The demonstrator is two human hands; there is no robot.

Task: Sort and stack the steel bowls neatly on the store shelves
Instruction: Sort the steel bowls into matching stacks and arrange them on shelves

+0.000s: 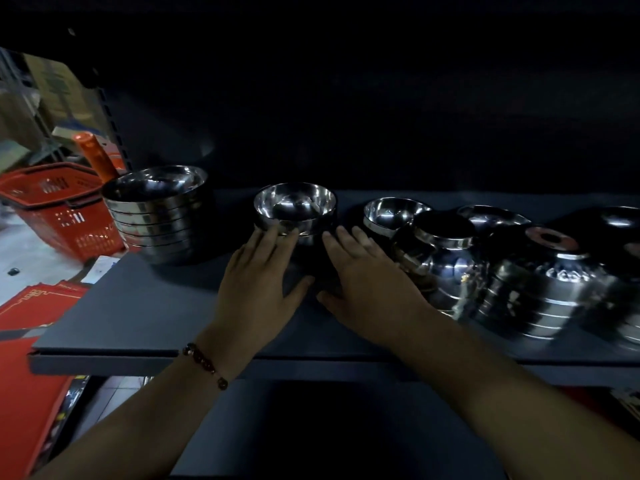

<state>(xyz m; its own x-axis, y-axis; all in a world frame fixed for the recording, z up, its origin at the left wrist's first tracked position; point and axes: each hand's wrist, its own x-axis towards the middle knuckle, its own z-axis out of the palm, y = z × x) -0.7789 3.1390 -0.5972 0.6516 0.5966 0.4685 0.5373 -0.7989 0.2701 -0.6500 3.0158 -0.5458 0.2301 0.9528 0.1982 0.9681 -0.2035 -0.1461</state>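
Observation:
A short stack of steel bowls (295,206) stands upright in the middle of the dark grey shelf (138,313). My left hand (258,278) and my right hand (363,278) lie flat in front of it, fingers straight, their tips touching the stack's lower front on either side. A taller stack of larger steel bowls (156,213) stands to the left. A single upright bowl (391,214) sits just to the right. Further right, several bowls and upturned stacks (526,289) lie crowded together.
A stack of red shopping baskets (62,209) stands on the floor at the left, with an orange bottle (95,155) behind it. Red cartons (31,313) lie below the shelf's left end. The shelf's back is dark. The shelf's front edge (104,363) runs across below my wrists.

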